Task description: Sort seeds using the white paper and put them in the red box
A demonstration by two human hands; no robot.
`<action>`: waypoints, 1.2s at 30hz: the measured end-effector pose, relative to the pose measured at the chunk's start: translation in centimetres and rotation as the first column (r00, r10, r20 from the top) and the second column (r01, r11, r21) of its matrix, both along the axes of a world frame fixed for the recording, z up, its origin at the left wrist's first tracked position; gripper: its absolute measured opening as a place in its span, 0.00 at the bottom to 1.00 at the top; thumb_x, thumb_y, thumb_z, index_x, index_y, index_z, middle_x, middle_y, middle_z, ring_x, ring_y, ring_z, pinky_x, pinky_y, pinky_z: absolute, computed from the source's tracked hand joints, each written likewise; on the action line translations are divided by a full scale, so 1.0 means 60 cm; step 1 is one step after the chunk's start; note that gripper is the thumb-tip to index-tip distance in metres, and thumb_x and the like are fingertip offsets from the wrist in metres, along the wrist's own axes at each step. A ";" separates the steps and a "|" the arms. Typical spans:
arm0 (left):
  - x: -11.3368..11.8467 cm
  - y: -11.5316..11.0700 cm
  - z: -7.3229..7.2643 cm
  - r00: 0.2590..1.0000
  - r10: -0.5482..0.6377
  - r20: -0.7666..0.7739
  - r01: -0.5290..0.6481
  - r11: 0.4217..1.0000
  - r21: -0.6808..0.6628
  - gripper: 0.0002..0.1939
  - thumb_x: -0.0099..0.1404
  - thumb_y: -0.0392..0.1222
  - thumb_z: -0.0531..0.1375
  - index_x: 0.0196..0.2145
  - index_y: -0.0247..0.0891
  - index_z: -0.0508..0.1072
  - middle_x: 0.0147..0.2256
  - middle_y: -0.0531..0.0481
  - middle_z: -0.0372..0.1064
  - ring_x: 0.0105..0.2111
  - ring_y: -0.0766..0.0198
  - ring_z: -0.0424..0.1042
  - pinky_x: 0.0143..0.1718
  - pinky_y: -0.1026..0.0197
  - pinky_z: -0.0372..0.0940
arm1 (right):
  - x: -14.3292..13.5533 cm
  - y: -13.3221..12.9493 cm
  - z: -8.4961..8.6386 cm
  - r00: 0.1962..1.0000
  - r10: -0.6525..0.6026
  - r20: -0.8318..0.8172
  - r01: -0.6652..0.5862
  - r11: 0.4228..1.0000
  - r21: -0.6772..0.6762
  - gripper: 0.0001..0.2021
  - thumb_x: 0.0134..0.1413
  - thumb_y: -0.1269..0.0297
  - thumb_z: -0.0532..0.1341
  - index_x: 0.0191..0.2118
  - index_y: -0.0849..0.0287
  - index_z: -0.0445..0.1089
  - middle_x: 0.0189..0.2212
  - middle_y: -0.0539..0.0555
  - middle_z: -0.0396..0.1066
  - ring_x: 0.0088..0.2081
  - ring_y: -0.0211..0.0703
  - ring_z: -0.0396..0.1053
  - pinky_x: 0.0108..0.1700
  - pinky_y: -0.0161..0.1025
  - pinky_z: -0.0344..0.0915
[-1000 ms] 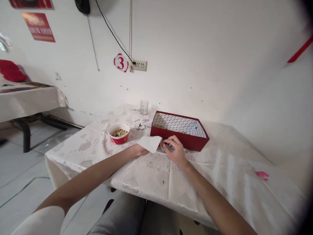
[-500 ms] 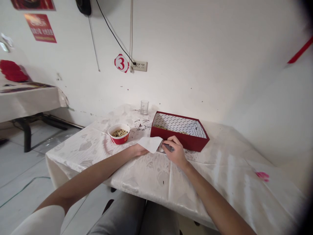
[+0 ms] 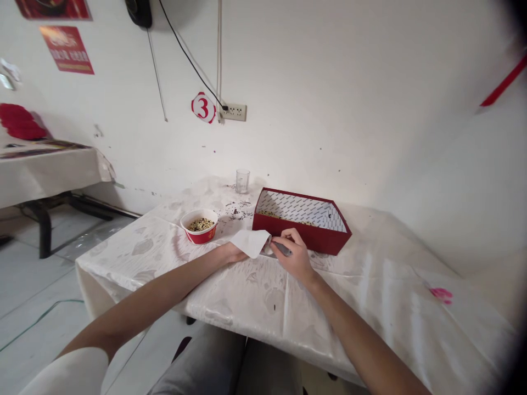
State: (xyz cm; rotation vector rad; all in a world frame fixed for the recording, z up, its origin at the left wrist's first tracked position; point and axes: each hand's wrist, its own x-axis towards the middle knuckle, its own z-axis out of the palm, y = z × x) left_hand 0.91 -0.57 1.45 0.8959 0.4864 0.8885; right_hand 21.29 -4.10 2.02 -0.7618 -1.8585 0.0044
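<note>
A white, curled, paper-like sheet (image 3: 249, 241) hides the left hand's (image 3: 235, 253) fingertips, their grip unclear; the right hand's (image 3: 297, 260) thumb and forefinger sit close together at its edge, any pinch indistinct, a long dark-red box (image 3: 317, 240) just beyond.

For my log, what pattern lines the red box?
White lining with rows of short dark marks, inside the red box; head view.

Two bare hands (image 3: 235, 253) (image 3: 297, 260), one white sheet (image 3: 250, 241), one open dark-red box (image 3: 304, 235), one red-and-white round bowl (image 3: 201, 237), one clear glass tumbler (image 3: 242, 182)
</note>
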 end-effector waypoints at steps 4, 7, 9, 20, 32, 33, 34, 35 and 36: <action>-0.004 0.009 -0.013 1.000 -0.011 0.009 0.011 1.000 0.023 0.15 0.52 0.44 0.75 0.34 0.35 0.79 0.33 0.47 0.77 0.34 0.62 0.74 0.38 0.61 0.66 | -0.001 -0.003 0.004 1.000 0.007 -0.013 -0.007 1.000 -0.004 0.06 0.65 0.65 0.64 0.44 0.52 0.79 0.38 0.54 0.66 0.38 0.44 0.69 0.42 0.43 0.71; -0.010 0.016 -0.024 0.999 -0.032 0.039 0.032 0.999 0.016 0.19 0.52 0.48 0.75 0.38 0.34 0.80 0.36 0.43 0.78 0.37 0.58 0.76 0.41 0.57 0.68 | 0.000 -0.007 0.009 1.000 0.001 -0.025 -0.001 1.000 -0.022 0.07 0.65 0.65 0.64 0.45 0.52 0.79 0.38 0.54 0.66 0.39 0.44 0.69 0.44 0.44 0.72; -0.012 0.018 -0.028 0.998 -0.053 0.037 0.053 0.999 0.010 0.20 0.53 0.47 0.75 0.39 0.33 0.79 0.37 0.41 0.78 0.38 0.57 0.76 0.42 0.57 0.68 | 0.001 -0.010 0.012 1.000 -0.001 -0.030 0.000 0.999 -0.039 0.07 0.65 0.65 0.64 0.45 0.52 0.79 0.38 0.55 0.66 0.39 0.44 0.70 0.44 0.44 0.73; 0.011 -0.012 0.009 0.993 -0.040 -0.109 0.042 0.999 0.015 0.17 0.50 0.43 0.78 0.33 0.34 0.79 0.32 0.50 0.74 0.32 0.66 0.69 0.35 0.62 0.60 | 0.004 -0.010 0.009 0.997 0.067 -0.023 -0.069 0.995 -0.067 0.06 0.60 0.70 0.62 0.42 0.55 0.76 0.38 0.55 0.65 0.38 0.44 0.68 0.40 0.43 0.71; 0.003 -0.001 -0.008 0.991 0.011 -0.132 -0.008 1.000 0.020 0.17 0.47 0.41 0.78 0.33 0.33 0.80 0.32 0.47 0.76 0.32 0.64 0.72 0.34 0.62 0.61 | 0.005 -0.005 0.005 0.999 0.047 0.002 -0.046 0.996 -0.070 0.06 0.58 0.69 0.64 0.40 0.54 0.75 0.38 0.54 0.65 0.40 0.45 0.70 0.43 0.43 0.71; 0.002 0.000 -0.010 0.990 0.008 -0.138 -0.004 1.000 0.027 0.17 0.47 0.41 0.78 0.33 0.34 0.80 0.32 0.47 0.76 0.32 0.64 0.72 0.35 0.62 0.62 | 0.005 -0.006 0.005 0.999 0.042 0.011 -0.041 0.997 -0.064 0.06 0.58 0.69 0.64 0.40 0.54 0.75 0.38 0.54 0.65 0.40 0.45 0.70 0.43 0.43 0.71; 0.001 0.002 -0.013 0.990 0.001 -0.139 0.004 0.999 0.036 0.17 0.48 0.41 0.78 0.34 0.34 0.81 0.32 0.47 0.76 0.32 0.64 0.72 0.35 0.62 0.63 | 0.005 -0.006 0.004 0.999 0.036 0.020 -0.035 0.998 -0.058 0.06 0.58 0.69 0.64 0.41 0.54 0.75 0.38 0.54 0.66 0.39 0.45 0.70 0.43 0.43 0.71; 0.000 0.003 -0.015 0.991 -0.006 -0.134 0.012 0.999 0.045 0.16 0.49 0.42 0.77 0.34 0.34 0.81 0.32 0.47 0.76 0.32 0.64 0.72 0.35 0.63 0.63 | 0.005 -0.006 0.004 0.999 0.030 0.030 -0.028 0.998 -0.053 0.06 0.58 0.69 0.64 0.41 0.54 0.75 0.38 0.54 0.66 0.40 0.45 0.70 0.43 0.44 0.71; 0.000 0.004 -0.017 0.992 -0.011 -0.127 0.018 0.999 0.051 0.16 0.51 0.42 0.77 0.35 0.34 0.81 0.32 0.47 0.76 0.32 0.65 0.72 0.35 0.63 0.63 | 0.005 -0.005 0.003 0.999 0.024 0.040 -0.022 0.999 -0.048 0.06 0.58 0.68 0.64 0.41 0.54 0.75 0.38 0.55 0.66 0.40 0.46 0.70 0.43 0.44 0.71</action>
